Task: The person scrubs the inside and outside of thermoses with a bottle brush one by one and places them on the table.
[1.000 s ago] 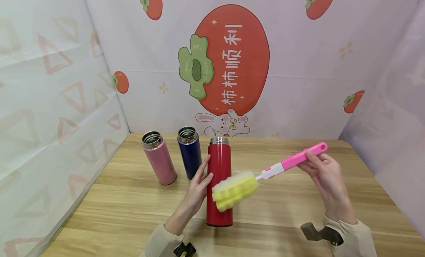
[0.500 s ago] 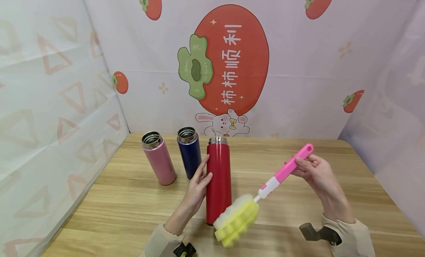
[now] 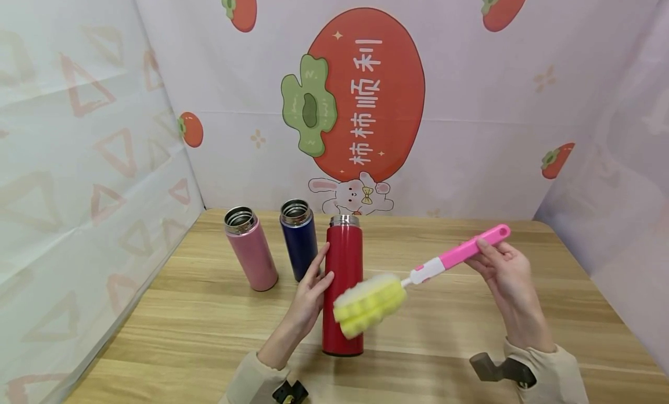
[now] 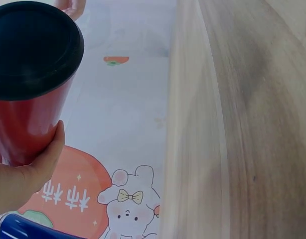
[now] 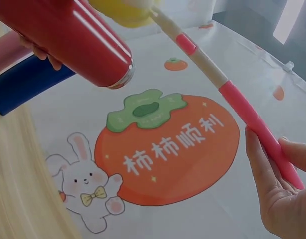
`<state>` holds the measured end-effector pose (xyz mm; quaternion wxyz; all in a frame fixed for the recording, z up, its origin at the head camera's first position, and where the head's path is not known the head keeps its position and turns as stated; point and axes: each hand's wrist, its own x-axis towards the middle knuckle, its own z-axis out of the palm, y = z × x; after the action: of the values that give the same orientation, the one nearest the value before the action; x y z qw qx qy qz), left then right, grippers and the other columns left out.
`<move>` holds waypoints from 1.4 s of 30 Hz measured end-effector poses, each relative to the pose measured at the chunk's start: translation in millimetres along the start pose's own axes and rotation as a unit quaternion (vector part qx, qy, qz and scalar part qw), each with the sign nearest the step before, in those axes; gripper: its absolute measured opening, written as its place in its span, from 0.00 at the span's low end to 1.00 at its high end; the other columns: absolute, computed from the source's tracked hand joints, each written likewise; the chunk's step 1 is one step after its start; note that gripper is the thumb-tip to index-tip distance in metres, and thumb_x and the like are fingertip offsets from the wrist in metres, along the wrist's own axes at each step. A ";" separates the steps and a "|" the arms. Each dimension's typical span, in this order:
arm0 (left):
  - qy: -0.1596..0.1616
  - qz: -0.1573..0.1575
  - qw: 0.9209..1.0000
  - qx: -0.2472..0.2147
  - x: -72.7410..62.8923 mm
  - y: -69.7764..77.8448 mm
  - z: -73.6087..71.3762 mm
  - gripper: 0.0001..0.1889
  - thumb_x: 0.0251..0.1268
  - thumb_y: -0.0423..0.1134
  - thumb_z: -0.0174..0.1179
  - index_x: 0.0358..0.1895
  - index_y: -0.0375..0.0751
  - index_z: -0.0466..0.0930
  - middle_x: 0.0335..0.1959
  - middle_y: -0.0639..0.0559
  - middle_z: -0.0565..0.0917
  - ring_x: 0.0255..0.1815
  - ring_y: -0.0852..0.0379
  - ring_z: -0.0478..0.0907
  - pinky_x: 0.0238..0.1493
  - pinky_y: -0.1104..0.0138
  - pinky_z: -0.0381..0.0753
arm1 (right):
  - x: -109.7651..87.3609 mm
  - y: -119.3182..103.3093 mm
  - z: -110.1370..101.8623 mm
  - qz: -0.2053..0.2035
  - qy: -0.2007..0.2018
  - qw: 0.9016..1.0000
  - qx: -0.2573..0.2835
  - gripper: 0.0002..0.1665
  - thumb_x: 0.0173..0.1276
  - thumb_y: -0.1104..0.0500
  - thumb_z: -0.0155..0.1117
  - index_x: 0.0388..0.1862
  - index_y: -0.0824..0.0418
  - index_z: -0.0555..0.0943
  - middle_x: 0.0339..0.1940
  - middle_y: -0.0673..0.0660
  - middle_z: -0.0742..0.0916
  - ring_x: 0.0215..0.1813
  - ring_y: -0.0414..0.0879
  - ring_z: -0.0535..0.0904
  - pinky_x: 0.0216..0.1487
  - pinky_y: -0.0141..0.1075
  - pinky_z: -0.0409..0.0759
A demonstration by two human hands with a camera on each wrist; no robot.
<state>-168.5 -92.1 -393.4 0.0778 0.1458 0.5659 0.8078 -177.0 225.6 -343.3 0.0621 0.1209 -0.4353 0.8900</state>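
Observation:
My left hand (image 3: 307,302) grips a red vacuum flask (image 3: 345,247) round its side, thumb and fingers curled on it. The flask is uncapped, with a steel neck at the top; its black base (image 4: 33,50) faces the left wrist camera, raised off the table. My right hand (image 3: 511,279) pinches the pink handle (image 5: 247,112) of a bottle brush near its end. The brush's yellow and white sponge head (image 3: 373,304) hangs down to the left and overlaps the flask's lower body in the head view.
Left of the red flask stand a pink flask (image 3: 253,256) and a dark blue flask (image 3: 299,244), both uncapped and upright. They rest on a wooden table (image 3: 209,334), whose back edge meets a printed cloth backdrop (image 3: 470,160). Another cloth hangs along the left side.
The brush's sponge head swings down towards the flask's base, then back up across its lower body. My right hand tilts with it, while the left hand and flask barely shift.

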 end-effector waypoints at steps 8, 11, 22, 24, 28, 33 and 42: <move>-0.008 -0.013 1.000 -0.007 -0.6 1.1 1.0 0.29 0.67 0.34 0.42 0.69 0.53 0.45 0.69 0.52 0.44 0.65 0.52 0.51 0.60 0.61 0.60 | 1.1 -3.4 -0.8 -0.040 0.088 0.992 0.075 0.06 0.61 0.69 0.53 0.33 0.73 0.75 0.29 0.64 0.84 0.36 0.51 0.82 0.41 0.38 0.76; -0.011 -0.014 1.000 -0.001 -0.2 0.1 0.4 0.29 0.68 0.34 0.41 0.69 0.54 0.45 0.69 0.55 0.44 0.66 0.51 0.49 0.61 0.60 0.58 | 1.8 -3.2 -1.1 -0.059 0.106 0.987 0.101 0.05 0.61 0.70 0.53 0.33 0.74 0.75 0.29 0.65 0.83 0.36 0.52 0.82 0.41 0.39 0.76; -0.014 -0.022 1.000 -0.005 -0.1 -2.1 -0.1 0.28 0.68 0.35 0.41 0.69 0.54 0.46 0.69 0.55 0.46 0.64 0.54 0.56 0.57 0.65 0.63 | 2.7 -3.3 -2.6 -0.089 0.181 0.968 0.151 0.07 0.58 0.71 0.56 0.35 0.75 0.72 0.25 0.66 0.82 0.32 0.53 0.82 0.40 0.40 0.76; -0.013 -0.024 1.000 -0.008 0.2 -2.5 -0.3 0.28 0.68 0.35 0.41 0.69 0.54 0.46 0.69 0.56 0.46 0.64 0.54 0.55 0.57 0.65 0.62 | 2.5 -3.7 -2.7 -0.092 0.193 0.965 0.151 0.08 0.57 0.71 0.57 0.35 0.75 0.72 0.26 0.66 0.82 0.32 0.53 0.82 0.40 0.40 0.76; -0.010 -0.028 0.999 -0.013 0.7 -2.8 -1.1 0.27 0.68 0.35 0.39 0.69 0.54 0.46 0.69 0.57 0.45 0.64 0.54 0.52 0.57 0.65 0.60 | 3.0 -3.5 -2.2 -0.107 0.207 0.959 0.161 0.07 0.57 0.72 0.58 0.34 0.76 0.71 0.25 0.66 0.82 0.32 0.53 0.82 0.39 0.41 0.76; 0.002 -0.041 0.999 -0.004 0.2 -3.0 -1.4 0.29 0.67 0.39 0.42 0.69 0.57 0.44 0.68 0.51 0.48 0.59 0.54 0.60 0.53 0.63 0.64 | 3.8 -3.8 -2.4 -0.129 0.212 0.953 0.176 0.06 0.58 0.73 0.56 0.33 0.77 0.71 0.25 0.68 0.81 0.32 0.55 0.82 0.38 0.43 0.77; 0.055 -0.046 0.995 0.070 -0.6 -5.2 0.1 0.40 0.57 0.37 0.56 0.67 0.67 0.43 0.59 0.40 0.62 0.48 0.51 0.71 0.43 0.58 0.73 | 2.2 -11.8 -8.2 -0.118 0.185 0.954 0.203 0.05 0.59 0.73 0.54 0.34 0.76 0.71 0.25 0.68 0.82 0.31 0.56 0.82 0.38 0.43 0.77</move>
<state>-168.1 -90.4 -398.3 0.0731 0.0804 0.6306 0.7685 -177.9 239.3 -338.5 0.2208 0.0146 -0.2090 0.9526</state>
